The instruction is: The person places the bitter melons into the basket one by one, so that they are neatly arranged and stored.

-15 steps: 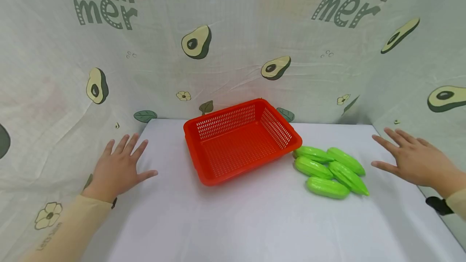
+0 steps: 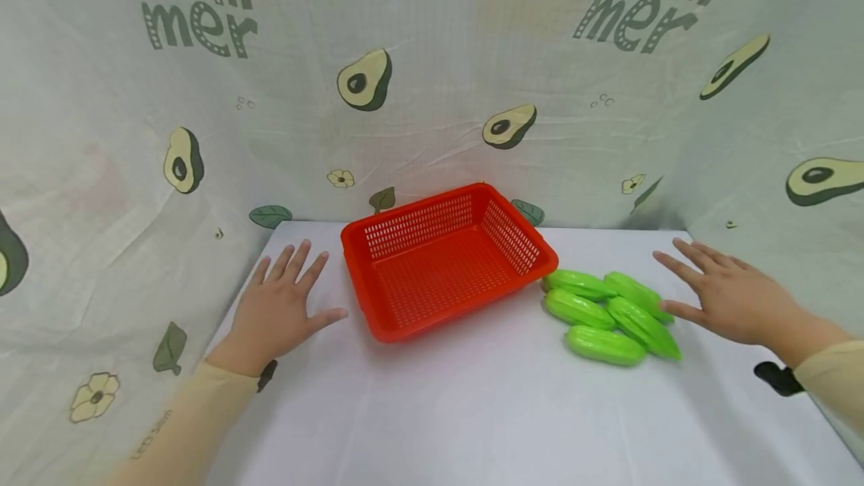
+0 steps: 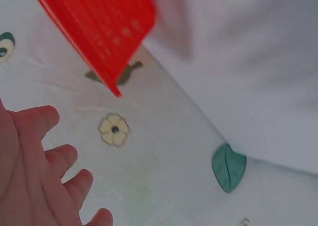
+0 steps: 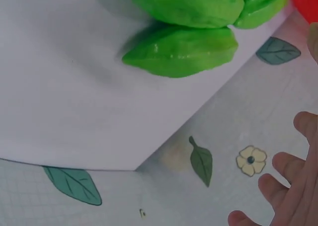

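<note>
A red plastic basket (image 2: 439, 313) with slatted sides stands on the white table, nothing inside it. To its right lie several bright green, ridged, elongated vegetables or fruits (image 2: 606, 345) in a loose cluster; their exact kind I cannot tell. My left hand (image 2: 273, 313) hovers left of the basket, fingers spread, holding nothing. Right of the green cluster, my right hand (image 2: 736, 298) is held with its fingers spread, its thumb tip close to the nearest green piece in the head view. In the right wrist view a green piece (image 4: 181, 52) lies apart from the fingers.
A pale cloth (image 2: 432, 43) printed with avocados, leaves and lettering hangs behind and at both sides of the table. The white tabletop (image 2: 459, 411) stretches in front of the basket. Dark bands show at both wrists.
Both hands have moved inward over the table, the left one rightward toward the basket and the right one leftward toward the green pieces. Basket and green pieces lie as before.
</note>
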Demonstrator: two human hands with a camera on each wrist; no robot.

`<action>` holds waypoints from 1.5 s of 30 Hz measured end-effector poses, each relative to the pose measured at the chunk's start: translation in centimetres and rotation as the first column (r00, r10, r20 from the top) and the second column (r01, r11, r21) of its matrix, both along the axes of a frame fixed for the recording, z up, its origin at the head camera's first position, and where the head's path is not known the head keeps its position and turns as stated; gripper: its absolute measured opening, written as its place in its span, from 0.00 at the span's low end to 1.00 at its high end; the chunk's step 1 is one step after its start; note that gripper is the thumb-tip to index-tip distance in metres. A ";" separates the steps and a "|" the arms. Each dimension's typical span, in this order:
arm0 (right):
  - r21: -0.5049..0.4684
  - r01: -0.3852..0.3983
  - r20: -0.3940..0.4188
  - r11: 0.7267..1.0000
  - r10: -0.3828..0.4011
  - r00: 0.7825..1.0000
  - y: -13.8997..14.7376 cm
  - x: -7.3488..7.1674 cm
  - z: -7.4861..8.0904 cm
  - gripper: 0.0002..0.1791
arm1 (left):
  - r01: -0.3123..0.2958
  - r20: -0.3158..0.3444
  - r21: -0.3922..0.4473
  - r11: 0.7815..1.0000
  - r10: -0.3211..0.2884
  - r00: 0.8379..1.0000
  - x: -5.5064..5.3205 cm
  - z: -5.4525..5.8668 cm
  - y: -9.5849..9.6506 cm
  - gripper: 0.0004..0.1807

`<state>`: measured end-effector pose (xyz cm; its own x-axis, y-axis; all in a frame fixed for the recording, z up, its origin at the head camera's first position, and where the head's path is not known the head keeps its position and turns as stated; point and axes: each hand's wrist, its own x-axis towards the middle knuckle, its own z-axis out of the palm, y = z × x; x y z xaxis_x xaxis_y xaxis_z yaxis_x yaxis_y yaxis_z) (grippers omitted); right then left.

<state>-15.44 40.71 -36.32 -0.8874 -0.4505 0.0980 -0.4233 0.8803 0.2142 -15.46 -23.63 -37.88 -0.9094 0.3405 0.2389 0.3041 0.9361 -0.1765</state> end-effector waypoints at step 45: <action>-0.133 -0.197 0.191 0.971 0.220 0.957 -8.3 3.8 -6.7 0.44 | -0.068 0.241 0.183 0.981 0.022 0.970 0.4 -2.7 6.8 0.63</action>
